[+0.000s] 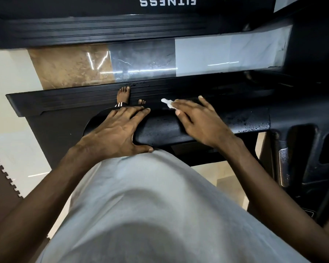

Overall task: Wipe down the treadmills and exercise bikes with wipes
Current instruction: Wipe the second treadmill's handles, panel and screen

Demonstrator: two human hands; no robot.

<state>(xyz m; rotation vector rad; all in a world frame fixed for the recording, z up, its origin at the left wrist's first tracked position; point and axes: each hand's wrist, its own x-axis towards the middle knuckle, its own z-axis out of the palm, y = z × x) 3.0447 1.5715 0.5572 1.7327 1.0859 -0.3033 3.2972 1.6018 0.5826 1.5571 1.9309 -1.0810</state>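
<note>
Pressing down with the right hand [196, 120], fingers straight and close together, on a small crumpled white wipe [167, 103] against the far side of the black padded treadmill handrail [160, 130], showing only as a tuft past the fingertips. Bracing with the left hand [118, 130] on the handrail's rounded end, fingers laid over the top and thumb hooked underneath. Likely to lose the wipe: held by pressure alone, not pinched, so apt to roll over the far edge and drop to the black ribbed side rail [74, 99] below, beside the bare feet [123, 93] standing there. Worth minding the wet droplets [251, 123] beaded on the handrail farther right: probably slick enough to send a pressing palm skidding. Leaning well over the bar, too, seemingly with weight on both hands, risking a forward pitch on any slip. Beyond, a glossy tiled floor [141, 59] between this machine and a second black treadmill [103, 31]: hazardous under damp bare soles. Easy also to smear rather than clean with so small a wad; hard to judge how much of the handrail remains undone.
</note>
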